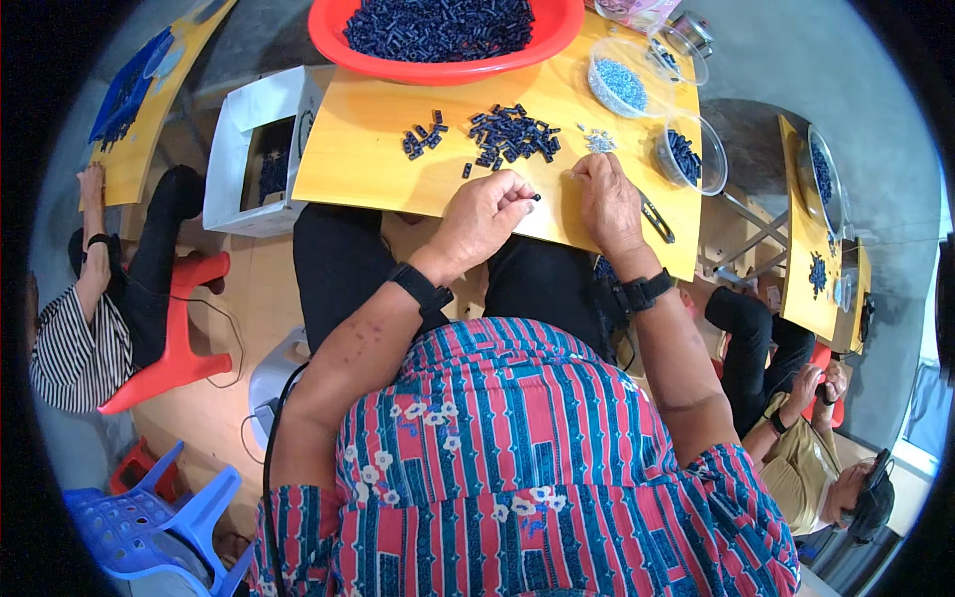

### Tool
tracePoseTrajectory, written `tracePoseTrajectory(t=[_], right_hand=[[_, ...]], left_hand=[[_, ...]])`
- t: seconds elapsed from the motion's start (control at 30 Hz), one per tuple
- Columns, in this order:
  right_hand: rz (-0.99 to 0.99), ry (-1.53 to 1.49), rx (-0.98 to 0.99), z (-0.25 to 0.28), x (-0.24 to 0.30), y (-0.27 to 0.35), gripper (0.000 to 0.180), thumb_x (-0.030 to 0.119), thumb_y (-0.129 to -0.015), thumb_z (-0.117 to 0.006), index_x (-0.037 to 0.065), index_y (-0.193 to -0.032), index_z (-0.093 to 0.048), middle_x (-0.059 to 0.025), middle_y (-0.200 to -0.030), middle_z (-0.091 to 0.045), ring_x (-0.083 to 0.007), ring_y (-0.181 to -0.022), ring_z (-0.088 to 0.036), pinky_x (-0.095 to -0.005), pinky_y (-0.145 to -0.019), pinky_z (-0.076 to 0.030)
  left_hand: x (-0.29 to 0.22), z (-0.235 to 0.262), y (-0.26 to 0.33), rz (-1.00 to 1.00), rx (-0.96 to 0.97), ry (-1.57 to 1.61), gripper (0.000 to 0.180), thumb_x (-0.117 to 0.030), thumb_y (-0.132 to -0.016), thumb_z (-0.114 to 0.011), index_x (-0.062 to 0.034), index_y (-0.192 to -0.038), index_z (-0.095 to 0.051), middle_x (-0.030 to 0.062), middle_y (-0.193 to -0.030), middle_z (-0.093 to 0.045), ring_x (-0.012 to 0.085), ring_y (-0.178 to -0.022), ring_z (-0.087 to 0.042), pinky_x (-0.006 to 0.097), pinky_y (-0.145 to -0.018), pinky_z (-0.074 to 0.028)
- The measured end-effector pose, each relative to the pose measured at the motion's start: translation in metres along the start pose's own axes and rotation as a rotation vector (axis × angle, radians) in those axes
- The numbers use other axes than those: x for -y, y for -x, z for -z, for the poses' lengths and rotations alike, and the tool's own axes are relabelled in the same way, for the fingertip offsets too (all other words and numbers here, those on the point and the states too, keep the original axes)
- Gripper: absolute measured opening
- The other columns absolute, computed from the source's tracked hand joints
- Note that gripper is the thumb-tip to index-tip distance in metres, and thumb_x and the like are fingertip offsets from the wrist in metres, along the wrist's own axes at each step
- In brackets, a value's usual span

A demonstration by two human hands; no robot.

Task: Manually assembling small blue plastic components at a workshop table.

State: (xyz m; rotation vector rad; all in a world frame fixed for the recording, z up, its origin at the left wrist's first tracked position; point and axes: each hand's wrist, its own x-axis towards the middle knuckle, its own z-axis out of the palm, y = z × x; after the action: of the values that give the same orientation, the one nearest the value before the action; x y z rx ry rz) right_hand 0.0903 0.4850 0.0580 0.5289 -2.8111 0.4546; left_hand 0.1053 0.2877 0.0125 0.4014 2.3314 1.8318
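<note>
A red basin [438,62] heaped with dark plastic pieces sits at the far edge of the yellow board [368,149]. Three clear bowls [619,85] stand to the right. Two loose heaps, the main pile [512,134] and a smaller cluster [423,137], lie before the hands. The left hand [482,214] pinches one small dark piece [536,198] over the board's near edge: light, stiff, best nipped at its ends. The right hand [607,194] rests curled on the board; whether it holds anything I cannot tell.
</note>
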Motion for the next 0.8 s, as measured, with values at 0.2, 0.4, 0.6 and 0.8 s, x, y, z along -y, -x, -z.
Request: tracePoseTrajectory(t=[0.2, 0.4, 0.6, 0.8], right_hand=[[0.018, -0.273, -0.037, -0.016, 0.009, 0.005, 0.017, 0.003, -0.083, -0.062, 0.008, -0.099, -0.058, -0.0161, -0.093, -0.057, -0.0383, -0.086, -0.061, -0.0461, -0.073, -0.049], [0.058, -0.311, -0.052, -0.017, 0.015, 0.007, 0.011, 0.005, -0.087, -0.06, 0.009, -0.096, -0.056, -0.015, -0.091, -0.057, -0.038, -0.082, -0.061, -0.0447, -0.07, -0.05], [0.098, -0.257, -0.056, -0.02, 0.018, 0.008, 0.014, 0.003, -0.084, -0.061, 0.008, -0.097, -0.055, -0.0145, -0.09, -0.056, -0.0368, -0.078, -0.06, -0.0435, -0.066, -0.05], [0.132, -0.201, -0.004, -0.014, 0.023, 0.006, 0.012, 0.005, -0.085, -0.055, 0.005, -0.097, -0.053, -0.0165, -0.089, -0.053, -0.0381, -0.076, -0.059, -0.0449, -0.066, -0.049]], left_hand=[[0.004, -0.003, -0.002, 0.003, -0.012, 0.046, 0.014, -0.009, -0.09, -0.063, 0.0028, -0.098, -0.061, 0.003, -0.079, -0.063, 0.0075, -0.069, -0.059, 0.024, -0.065, -0.05], [0.009, -0.006, -0.003, 0.005, -0.024, 0.089, 0.013, -0.008, -0.091, -0.063, 0.0028, -0.097, -0.061, 0.0017, -0.079, -0.063, 0.0063, -0.069, -0.059, 0.023, -0.064, -0.05], [0.013, -0.007, -0.004, 0.043, -0.021, 0.099, 0.011, -0.007, -0.092, -0.061, 0.0026, -0.097, -0.061, 0.0009, -0.08, -0.063, 0.0052, -0.07, -0.059, 0.022, -0.064, -0.051], [0.005, -0.006, -0.004, 0.106, -0.061, 0.203, 0.015, -0.012, -0.088, -0.067, 0.001, -0.093, -0.065, 0.0077, -0.077, -0.069, 0.0142, -0.066, -0.066, 0.028, -0.062, -0.053]])
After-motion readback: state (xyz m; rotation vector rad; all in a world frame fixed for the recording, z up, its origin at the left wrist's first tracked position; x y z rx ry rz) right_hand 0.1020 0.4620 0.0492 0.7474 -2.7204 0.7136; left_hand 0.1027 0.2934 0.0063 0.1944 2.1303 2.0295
